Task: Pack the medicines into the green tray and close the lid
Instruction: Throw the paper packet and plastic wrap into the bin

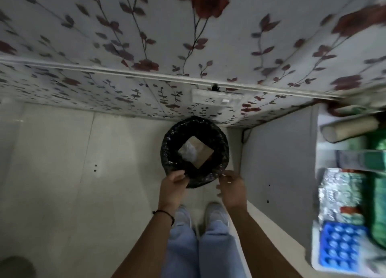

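Observation:
I look straight down at a round bin (221,144) lined with a black bag, standing on the floor by the flowered wall. A brown cardboard piece and clear wrap (196,152) lie inside it. My left hand (174,185) pinches the bag's near rim. My right hand (229,190) hovers beside the rim with its fingers apart and nothing in it. On the white table at the far right lie blurred silver medicine strips (340,194), a blue blister pack (340,246) and the green tray (379,204), all away from both hands.
The white table's side panel (277,173) stands close to my right arm. A cardboard tube (351,129) lies at the table's far end. My shoes (200,215) stand just short of the bin. Pale floor tiles (62,183) spread to the left.

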